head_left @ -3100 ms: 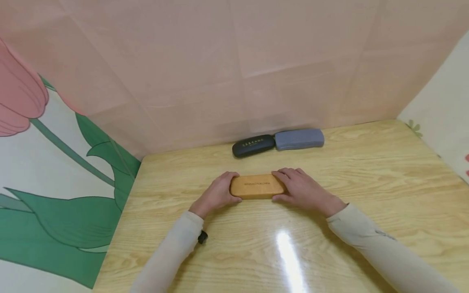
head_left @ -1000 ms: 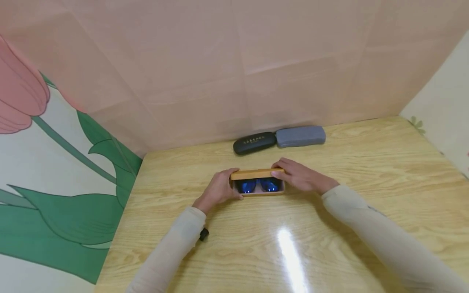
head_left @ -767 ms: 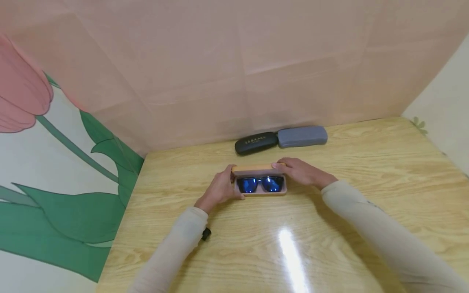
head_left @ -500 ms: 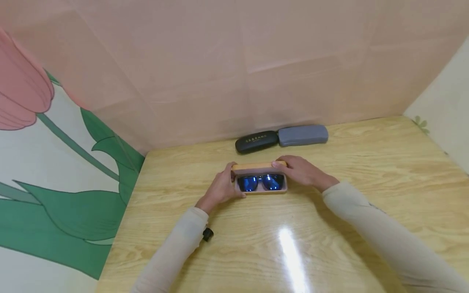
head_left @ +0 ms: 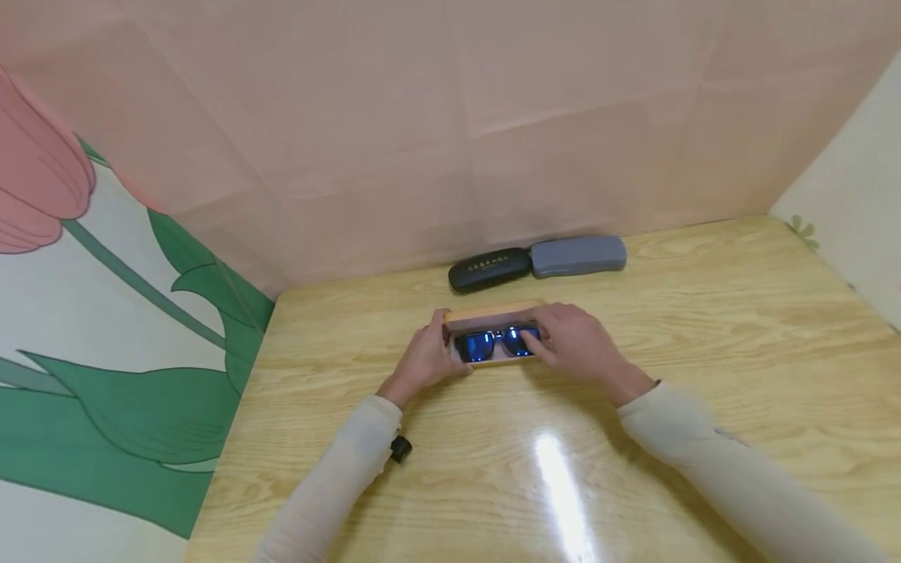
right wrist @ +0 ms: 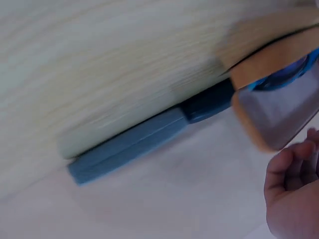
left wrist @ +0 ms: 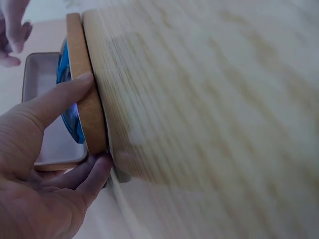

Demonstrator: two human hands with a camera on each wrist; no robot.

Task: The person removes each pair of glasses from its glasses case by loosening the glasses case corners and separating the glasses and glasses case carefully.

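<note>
Tan case [head_left: 493, 344] sat open on the surface [head_left: 704, 352], just in front of the black case [head_left: 489, 268] and grey case [head_left: 579, 256]. Long axis ran left-right, sunglasses [head_left: 496, 342] inside along it. My left hand [head_left: 425, 356] gripped the case's left end, thumb on the rim. Right hand [head_left: 573, 340] was at the right end, nearer the glasses, fingers reaching onto the right lens; whether it pinched the frame yet, couldn't tell.
</note>
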